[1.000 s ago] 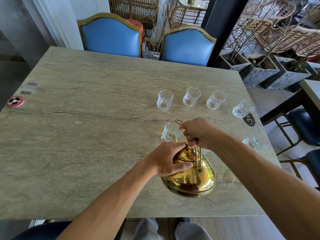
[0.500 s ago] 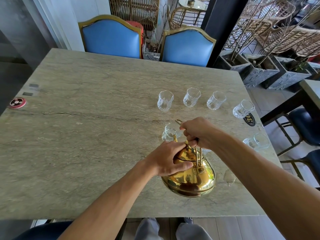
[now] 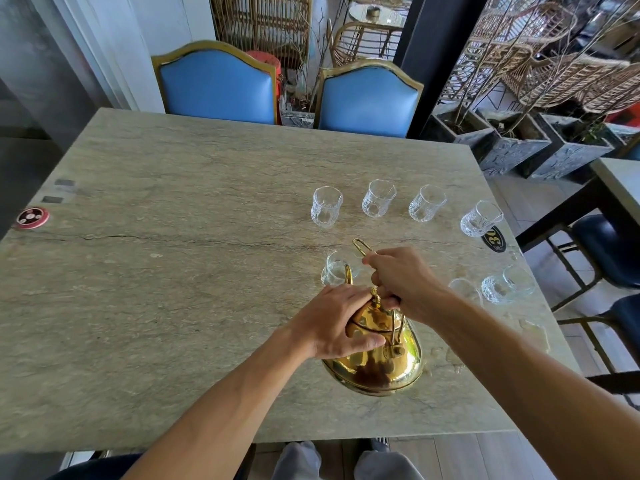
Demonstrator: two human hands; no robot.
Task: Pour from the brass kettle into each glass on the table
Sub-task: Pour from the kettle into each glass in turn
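Right hand [image 3: 401, 282] fist-grips kettle [image 3: 381, 365] handle [image 3: 362, 245]; left hand [image 3: 332, 323] lies flat on lid [image 3: 374, 315], likely holding it down while spout [image 3: 348, 273] tips into glass [image 3: 334, 271] just ahead.

head cam | looks forward and down | close above table [image 3: 173, 289] | one view

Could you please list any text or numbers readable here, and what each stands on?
"30": gold digits on the black oval sticker on the table, partly hidden by a glass; its smaller print is unreadable.
Red round disc at the table's left edge: markings too small to read.
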